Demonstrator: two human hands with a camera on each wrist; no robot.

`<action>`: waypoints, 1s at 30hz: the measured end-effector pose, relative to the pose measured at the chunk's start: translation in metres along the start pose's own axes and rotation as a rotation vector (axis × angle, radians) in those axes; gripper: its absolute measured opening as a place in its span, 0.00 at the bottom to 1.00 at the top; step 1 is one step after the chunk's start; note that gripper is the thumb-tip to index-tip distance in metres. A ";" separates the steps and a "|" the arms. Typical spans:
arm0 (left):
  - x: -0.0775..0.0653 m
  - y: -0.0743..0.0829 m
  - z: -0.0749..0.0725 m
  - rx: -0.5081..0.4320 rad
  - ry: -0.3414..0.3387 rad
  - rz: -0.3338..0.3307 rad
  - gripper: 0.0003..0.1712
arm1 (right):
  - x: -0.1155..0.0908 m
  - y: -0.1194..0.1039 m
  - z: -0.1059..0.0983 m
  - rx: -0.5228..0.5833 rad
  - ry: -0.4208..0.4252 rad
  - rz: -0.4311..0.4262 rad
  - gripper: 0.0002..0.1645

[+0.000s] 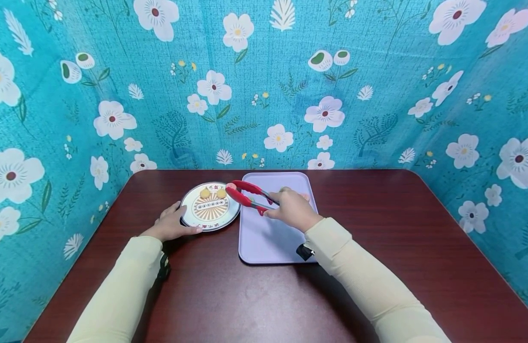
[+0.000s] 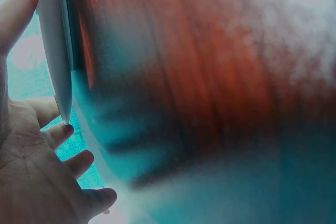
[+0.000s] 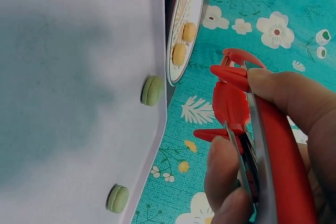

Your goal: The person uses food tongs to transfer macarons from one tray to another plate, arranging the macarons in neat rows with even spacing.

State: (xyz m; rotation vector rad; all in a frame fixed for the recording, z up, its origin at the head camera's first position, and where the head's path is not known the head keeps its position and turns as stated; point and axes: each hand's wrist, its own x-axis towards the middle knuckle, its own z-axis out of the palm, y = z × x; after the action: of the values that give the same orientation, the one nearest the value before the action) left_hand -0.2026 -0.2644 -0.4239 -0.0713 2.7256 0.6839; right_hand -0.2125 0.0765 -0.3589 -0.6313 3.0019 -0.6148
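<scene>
Left hand (image 1: pixel 171 225): fingers apart, touching the round white patterned plate (image 1: pixel 228 213), left of centre.
Right hand (image 1: pixel 296 209): clamped on red-and-silver tongs (image 1: pixel 243 198), mid-frame, pink piece (image 1: pixel 231 186) at the tips!

So the table (image 1: pixel 410 228) is dark reddish-brown with rounded far corners. Sitting right on it: a lilac tray (image 1: pixel 264 243), and just left of the tray's far half, a round white patterned plate (image 1: pixel 229 214). Can't tell if they're actually touching, tbh.

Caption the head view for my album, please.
Left hand touches a plate with two yellow macarons; right hand, above a lilac tray, grips red tongs.
</scene>
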 end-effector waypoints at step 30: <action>0.001 -0.001 0.001 -0.015 -0.001 -0.018 0.67 | 0.011 -0.011 0.008 0.004 -0.014 -0.020 0.36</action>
State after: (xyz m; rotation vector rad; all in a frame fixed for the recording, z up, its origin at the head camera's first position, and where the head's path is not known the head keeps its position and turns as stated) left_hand -0.2034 -0.2647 -0.4258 -0.0986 2.7157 0.6985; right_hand -0.2180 0.0603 -0.3614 -0.6628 2.9837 -0.6148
